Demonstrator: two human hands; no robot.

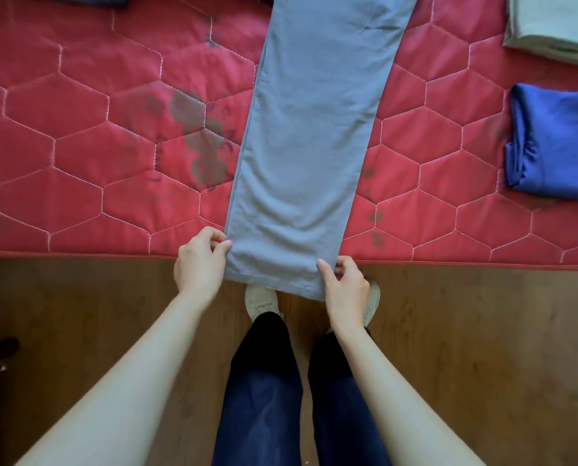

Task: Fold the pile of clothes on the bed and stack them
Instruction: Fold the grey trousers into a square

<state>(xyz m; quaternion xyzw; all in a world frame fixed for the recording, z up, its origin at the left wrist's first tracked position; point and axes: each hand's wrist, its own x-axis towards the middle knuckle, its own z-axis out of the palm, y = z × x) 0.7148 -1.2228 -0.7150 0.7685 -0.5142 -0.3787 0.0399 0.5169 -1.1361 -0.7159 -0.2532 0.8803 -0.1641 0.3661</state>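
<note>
Both hands, left hand (pixel 200 260) and right hand (pixel 344 290), pinched the grey trousers (pixel 314 146) at the hem corners, the hem overhanging the mattress (pixel 95 146) edge. Risk: uneven lift skews the fold.

No readable text or labels.

Bedroom, red quilted mattress (pixel 79 146), wooden floor (pixel 482 348)

1. Trousers (pixel 311 129): waist end cut off at 12 o'clock.
2. Blue garment (pixel 556 142) and grey fabric (pixel 556 25): cut off at 3 o'clock.
3. Right shoe (pixel 373 302): mostly behind the right hand (pixel 344 290).
</note>
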